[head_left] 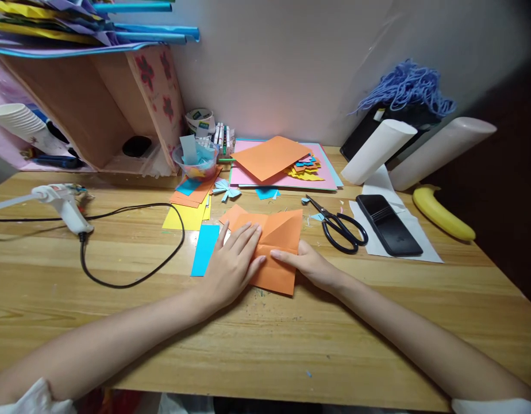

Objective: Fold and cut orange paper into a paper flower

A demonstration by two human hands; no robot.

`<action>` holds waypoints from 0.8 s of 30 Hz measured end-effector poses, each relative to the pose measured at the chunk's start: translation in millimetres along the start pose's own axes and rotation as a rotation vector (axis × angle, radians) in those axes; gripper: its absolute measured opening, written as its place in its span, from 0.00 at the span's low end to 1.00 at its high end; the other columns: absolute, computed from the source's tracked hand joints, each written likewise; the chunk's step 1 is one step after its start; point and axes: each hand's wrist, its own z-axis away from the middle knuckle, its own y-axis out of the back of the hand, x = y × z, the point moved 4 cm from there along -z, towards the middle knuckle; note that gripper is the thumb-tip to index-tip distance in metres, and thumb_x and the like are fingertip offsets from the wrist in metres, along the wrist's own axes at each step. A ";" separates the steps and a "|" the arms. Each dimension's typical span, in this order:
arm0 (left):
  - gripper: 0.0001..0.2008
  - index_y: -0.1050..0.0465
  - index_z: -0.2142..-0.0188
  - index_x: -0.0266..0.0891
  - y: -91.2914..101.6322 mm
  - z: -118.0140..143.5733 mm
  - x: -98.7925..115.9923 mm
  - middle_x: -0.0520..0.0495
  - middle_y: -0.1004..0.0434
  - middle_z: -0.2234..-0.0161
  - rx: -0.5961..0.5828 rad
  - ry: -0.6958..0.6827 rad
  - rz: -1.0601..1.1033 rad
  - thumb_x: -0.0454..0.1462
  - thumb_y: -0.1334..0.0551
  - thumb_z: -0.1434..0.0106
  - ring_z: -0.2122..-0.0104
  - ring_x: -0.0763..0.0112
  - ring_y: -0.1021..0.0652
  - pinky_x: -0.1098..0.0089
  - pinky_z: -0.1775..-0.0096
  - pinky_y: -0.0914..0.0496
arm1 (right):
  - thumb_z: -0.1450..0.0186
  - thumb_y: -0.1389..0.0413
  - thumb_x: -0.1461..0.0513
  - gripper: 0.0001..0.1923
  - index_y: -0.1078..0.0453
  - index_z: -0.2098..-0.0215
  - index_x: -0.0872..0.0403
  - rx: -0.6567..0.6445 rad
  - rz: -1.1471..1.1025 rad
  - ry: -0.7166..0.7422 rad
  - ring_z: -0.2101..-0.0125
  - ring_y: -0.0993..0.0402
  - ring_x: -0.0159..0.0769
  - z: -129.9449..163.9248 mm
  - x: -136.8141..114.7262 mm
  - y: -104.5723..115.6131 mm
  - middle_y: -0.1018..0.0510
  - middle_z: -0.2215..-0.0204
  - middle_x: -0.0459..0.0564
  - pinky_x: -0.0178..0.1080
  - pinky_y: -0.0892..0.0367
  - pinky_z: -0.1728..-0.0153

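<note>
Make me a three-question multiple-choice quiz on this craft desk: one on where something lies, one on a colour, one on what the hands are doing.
1. Where do the black-handled scissors lie?
A. right of the folded orange paper sheet
B. inside the wooden box
C. on the black phone

2. What colour is the paper strip beside the left hand?
A. pink
B. blue
C. green

3. What are both hands doing?
A. cutting
B. gluing
C. pressing the orange sheet flat

Answers: 1 A, the scissors rest on the wooden table between sheet and phone. 2 B, it is bright blue. 3 C, left hand and right hand lie flat on the sheet.
</note>
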 end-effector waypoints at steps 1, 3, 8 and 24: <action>0.22 0.44 0.42 0.34 0.2 0.2 0.9 0.40 0.33 0.45 -0.001 -0.011 0.002 0.39 0.50 0.34 0.44 0.61 0.34 0.51 0.40 0.52 | 0.42 0.41 0.57 0.21 0.32 0.51 0.53 -0.018 0.001 -0.022 0.53 0.29 0.40 0.1 0.4 0.6 0.25 0.53 0.52 0.43 0.33 0.52; 0.21 0.43 0.43 0.33 0.0 0.7 2.3 0.39 0.33 0.46 -0.014 -0.021 0.014 0.39 0.50 0.34 0.45 0.61 0.34 0.51 0.41 0.51 | 0.42 0.41 0.57 0.21 0.32 0.51 0.53 -0.043 0.012 -0.044 0.54 0.28 0.40 0.2 0.9 2.0 0.25 0.54 0.52 0.44 0.33 0.52; 0.21 0.42 0.44 0.33 -0.2 1.6 3.8 0.38 0.31 0.47 -0.041 -0.026 0.092 0.38 0.50 0.34 0.47 0.61 0.32 0.49 0.40 0.53 | 0.41 0.42 0.57 0.19 0.31 0.52 0.52 -0.083 0.084 -0.033 0.56 0.27 0.38 0.2 1.5 2.8 0.23 0.56 0.51 0.42 0.30 0.55; 0.16 0.36 0.48 0.35 12.1 2.5 10.4 0.40 0.31 0.47 0.051 -0.109 0.113 0.32 0.50 0.35 0.51 0.64 0.28 0.48 0.40 0.56 | 0.42 0.42 0.54 0.14 0.27 0.60 0.51 0.069 0.187 0.130 0.63 0.25 0.36 0.4 4.1 5.6 0.21 0.61 0.48 0.38 0.28 0.63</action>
